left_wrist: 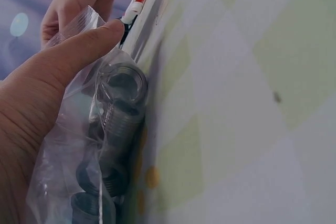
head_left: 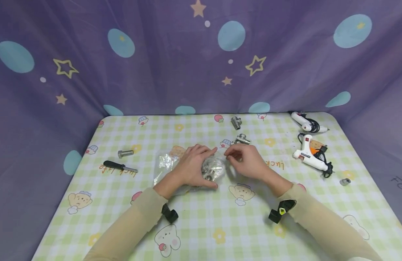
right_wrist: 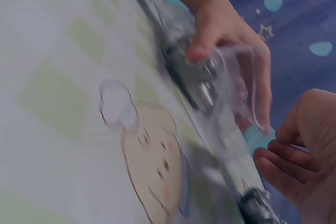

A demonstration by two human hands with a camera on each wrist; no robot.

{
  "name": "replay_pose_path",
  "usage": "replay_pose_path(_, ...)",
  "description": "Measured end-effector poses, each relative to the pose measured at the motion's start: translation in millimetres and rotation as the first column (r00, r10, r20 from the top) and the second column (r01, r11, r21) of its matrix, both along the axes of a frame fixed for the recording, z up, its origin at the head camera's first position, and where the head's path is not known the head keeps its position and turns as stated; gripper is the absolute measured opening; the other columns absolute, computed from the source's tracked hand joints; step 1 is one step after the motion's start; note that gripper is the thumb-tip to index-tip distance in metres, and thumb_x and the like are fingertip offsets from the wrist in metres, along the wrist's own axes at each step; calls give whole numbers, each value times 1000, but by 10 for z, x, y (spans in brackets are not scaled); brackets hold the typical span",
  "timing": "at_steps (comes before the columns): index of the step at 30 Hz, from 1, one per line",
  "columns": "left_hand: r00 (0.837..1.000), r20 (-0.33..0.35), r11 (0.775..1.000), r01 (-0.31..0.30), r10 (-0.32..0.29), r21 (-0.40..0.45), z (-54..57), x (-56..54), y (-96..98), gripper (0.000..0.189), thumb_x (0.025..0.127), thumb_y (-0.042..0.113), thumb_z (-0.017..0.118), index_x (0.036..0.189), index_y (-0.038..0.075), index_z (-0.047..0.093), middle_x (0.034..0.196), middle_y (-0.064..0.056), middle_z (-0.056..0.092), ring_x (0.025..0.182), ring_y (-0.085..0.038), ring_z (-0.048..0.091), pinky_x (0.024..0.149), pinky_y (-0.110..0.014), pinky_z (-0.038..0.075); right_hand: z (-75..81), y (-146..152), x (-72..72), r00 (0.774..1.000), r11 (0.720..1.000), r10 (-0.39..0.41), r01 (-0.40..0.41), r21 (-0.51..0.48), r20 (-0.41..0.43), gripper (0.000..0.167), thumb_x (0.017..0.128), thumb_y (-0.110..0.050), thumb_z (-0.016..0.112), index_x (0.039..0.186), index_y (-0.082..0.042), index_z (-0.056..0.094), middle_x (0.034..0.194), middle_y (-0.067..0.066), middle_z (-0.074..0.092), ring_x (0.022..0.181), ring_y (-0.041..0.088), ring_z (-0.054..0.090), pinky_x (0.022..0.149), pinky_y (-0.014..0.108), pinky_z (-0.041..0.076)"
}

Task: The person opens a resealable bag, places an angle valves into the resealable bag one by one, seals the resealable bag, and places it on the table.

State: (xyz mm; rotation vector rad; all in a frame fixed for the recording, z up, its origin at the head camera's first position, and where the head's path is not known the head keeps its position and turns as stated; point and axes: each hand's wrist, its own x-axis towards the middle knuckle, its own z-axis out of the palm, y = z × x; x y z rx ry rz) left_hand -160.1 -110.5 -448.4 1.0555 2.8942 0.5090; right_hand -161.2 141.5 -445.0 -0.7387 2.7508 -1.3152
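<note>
A clear plastic bag (head_left: pixel 162 170) lies mid-table, with several threaded metal pipe fittings (left_wrist: pixel 123 124) inside. My left hand (head_left: pixel 192 165) holds the bag from above, thumb on the near side and fingers on the far side. In the right wrist view, the bag's mouth (right_wrist: pixel 239 56) stretches between that thumb and the fingers. My right hand (head_left: pixel 248 161) hovers just right of the bag, fingers loosely bent and close to the thumb. Nothing shows between its fingertips (right_wrist: pixel 265 163). Metal tee fittings (head_left: pixel 242 139) lie behind the right hand.
Another metal fitting (head_left: pixel 236 123) lies at the back. On the left are a bolt (head_left: pixel 126 153) and a black-handled screwdriver-like tool (head_left: pixel 114 165). Two white glue guns, one nearer (head_left: pixel 308 154) and one farther (head_left: pixel 305 123), lie right, beyond a small metal fitting (head_left: pixel 345 181).
</note>
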Motion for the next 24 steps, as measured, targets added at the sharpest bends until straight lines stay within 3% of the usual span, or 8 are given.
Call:
replay_pose_path(8,1000,25,1000,-2,2,-19,17,-11,13,130,60,79,89,163,13,44,142,-3,63,132,-26,54,115,-49,45,29,314,-108,995,995,-104,104,8,7,17,93,-1,71,109,-4,78,109,10,79,95,25,78,87,38,66)
replay_pose_path(13,1000,26,1000,-2,3,-27,14,-14,16,130,60,79,89,163,13,43,143,-4,62,133,-26,54,115,-50,45,-27,450,-159,990,991,-131,131,-6,-41,19,91,-1,75,109,-2,78,110,13,78,96,28,79,87,39,66)
replay_pose_path(24,1000,27,1000,-7,7,-14,-1,-4,9,130,60,79,88,163,14,44,142,-4,63,134,-27,54,117,-51,44,-115,532,-190,984,980,-166,172,103,-71,35,85,-14,88,116,-3,78,110,15,79,96,29,77,88,45,65)
